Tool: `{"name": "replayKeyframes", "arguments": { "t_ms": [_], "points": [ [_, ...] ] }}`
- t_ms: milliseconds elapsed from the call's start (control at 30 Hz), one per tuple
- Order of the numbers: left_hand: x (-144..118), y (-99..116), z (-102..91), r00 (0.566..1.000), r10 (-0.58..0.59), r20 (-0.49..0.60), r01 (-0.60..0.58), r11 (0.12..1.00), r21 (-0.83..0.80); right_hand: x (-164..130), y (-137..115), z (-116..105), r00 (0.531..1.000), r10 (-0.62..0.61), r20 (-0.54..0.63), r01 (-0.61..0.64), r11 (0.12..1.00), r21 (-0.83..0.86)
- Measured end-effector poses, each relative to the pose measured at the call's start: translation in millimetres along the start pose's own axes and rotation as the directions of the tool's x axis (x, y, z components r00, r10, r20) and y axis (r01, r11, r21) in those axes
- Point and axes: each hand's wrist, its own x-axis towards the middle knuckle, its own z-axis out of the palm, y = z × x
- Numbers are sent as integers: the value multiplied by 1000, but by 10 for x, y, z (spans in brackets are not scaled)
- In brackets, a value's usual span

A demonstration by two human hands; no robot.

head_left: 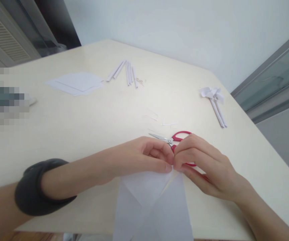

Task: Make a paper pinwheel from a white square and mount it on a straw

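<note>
A white sheet of paper with diagonal creases hangs partly over the table's near edge. A slit runs from its far right corner toward the middle. My left hand pinches the paper at one side of the slit, thumb below and fingers curled above. On the other side of the slit, my right hand pinches the corner, its fingertips touching or nearly touching the left ones. Just beyond both hands lie scissors with red handles, blades apart and pointing left; my right hand partly covers the handles.
Thin paper scraps lie beyond the scissors. Flat paper sheets rest at far left, near rolled paper sticks and small wire-like bits. Paper pinwheels on sticks lie at right. A wall borders the white table.
</note>
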Motion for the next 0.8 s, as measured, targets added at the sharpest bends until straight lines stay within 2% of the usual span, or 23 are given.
{"name": "replayKeyframes", "arguments": {
  "t_ms": [200, 367, 567, 800],
  "points": [
    [-11, 17, 3, 1000, 12, 13, -11, 999, -45, 1, 7, 29, 999, -26, -38, 26, 1000, -8],
    [-24, 35, 44, 998, -11, -66, 8, 999, -51, -6, 11, 21, 997, -40, -60, 37, 998, -53],
    [-23, 35, 59, 998, -32, -58, 29, 998, -56, 12, -15, 19, 993, -85, -77, 79, 994, -72],
    [-8, 18, 14, 999, -28, -26, 27, 998, -56, 6, -29, 18, 996, -82, -24, 79, 990, -116]
  ]
}}
